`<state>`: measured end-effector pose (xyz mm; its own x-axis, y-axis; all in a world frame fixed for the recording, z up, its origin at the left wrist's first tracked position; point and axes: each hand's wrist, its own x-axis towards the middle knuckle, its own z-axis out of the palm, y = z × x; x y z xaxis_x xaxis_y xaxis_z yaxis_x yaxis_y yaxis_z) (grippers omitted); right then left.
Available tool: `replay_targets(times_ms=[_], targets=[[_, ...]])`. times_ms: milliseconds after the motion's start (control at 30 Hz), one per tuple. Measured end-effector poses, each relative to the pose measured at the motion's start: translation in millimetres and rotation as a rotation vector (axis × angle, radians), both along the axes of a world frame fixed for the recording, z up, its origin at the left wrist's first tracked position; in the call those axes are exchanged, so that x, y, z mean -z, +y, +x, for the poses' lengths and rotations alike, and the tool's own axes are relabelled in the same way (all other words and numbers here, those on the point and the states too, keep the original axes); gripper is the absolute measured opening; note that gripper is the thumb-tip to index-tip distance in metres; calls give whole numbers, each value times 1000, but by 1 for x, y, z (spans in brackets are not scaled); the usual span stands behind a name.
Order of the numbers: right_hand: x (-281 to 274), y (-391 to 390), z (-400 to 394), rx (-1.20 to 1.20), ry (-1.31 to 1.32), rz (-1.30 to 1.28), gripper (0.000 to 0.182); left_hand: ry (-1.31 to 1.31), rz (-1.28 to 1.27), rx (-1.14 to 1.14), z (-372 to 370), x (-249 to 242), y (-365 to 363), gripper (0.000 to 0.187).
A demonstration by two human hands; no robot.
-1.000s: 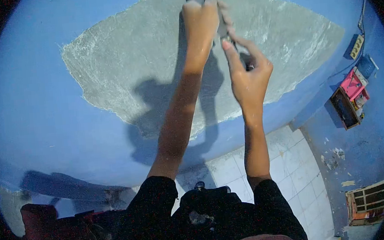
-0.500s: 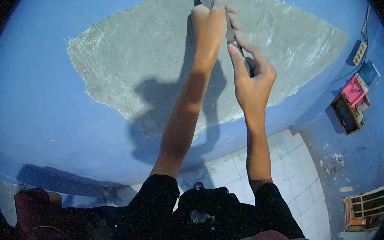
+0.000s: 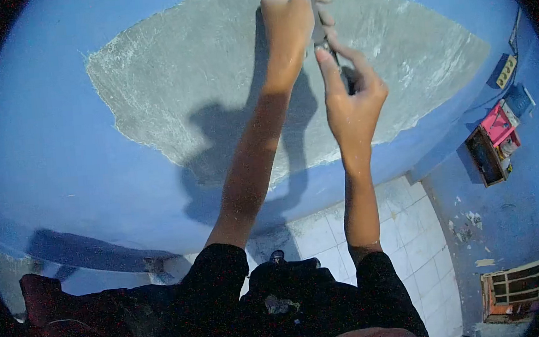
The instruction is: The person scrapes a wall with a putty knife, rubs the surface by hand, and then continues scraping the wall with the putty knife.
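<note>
A grey patch (image 3: 211, 65) with ragged edges spreads across the blue wall (image 3: 58, 134). Near its top, my left hand (image 3: 287, 31) is wrapped round the upper part of a long grey tool (image 3: 318, 28), whose top end is cut off by the frame edge. My right hand (image 3: 353, 92) pinches the lower end of the same tool between thumb and fingers, below and right of my left hand. The tool lies close to the wall; whether it touches cannot be made out.
On the right wall hang a power strip (image 3: 505, 71) and a wooden box (image 3: 485, 156) with pink and blue items beside it. Lower right is a barred vent (image 3: 522, 288). White floor tiles (image 3: 415, 246) show below. Dark red cloth (image 3: 83, 335) is at lower left.
Both hands and the tool sit slightly higher in the view, and the tool's top end has passed out of frame. The grip of both hands looks the same.
</note>
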<state>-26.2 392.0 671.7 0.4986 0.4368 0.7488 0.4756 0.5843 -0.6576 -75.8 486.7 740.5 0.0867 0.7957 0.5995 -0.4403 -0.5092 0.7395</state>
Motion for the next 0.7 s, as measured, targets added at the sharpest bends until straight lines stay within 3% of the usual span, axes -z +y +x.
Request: replay_targets(times_ms=[300, 400, 500, 600, 700], targets=[[7, -4, 0, -36, 63, -74, 23, 18, -21, -16, 5, 17, 7, 38], [5, -6, -3, -23, 47, -80, 23, -84, -19, 47, 10, 10, 13, 38], [-12, -12, -1, -28, 70, -107, 23, 105, -88, -93, 3, -8, -2, 41], [14, -7, 1, 15, 8, -51, 23, 147, -133, -102, -1, 7, -8, 40], [-5, 0, 3, -19, 16, -27, 23, 89, -58, -87, 0, -13, -6, 40]])
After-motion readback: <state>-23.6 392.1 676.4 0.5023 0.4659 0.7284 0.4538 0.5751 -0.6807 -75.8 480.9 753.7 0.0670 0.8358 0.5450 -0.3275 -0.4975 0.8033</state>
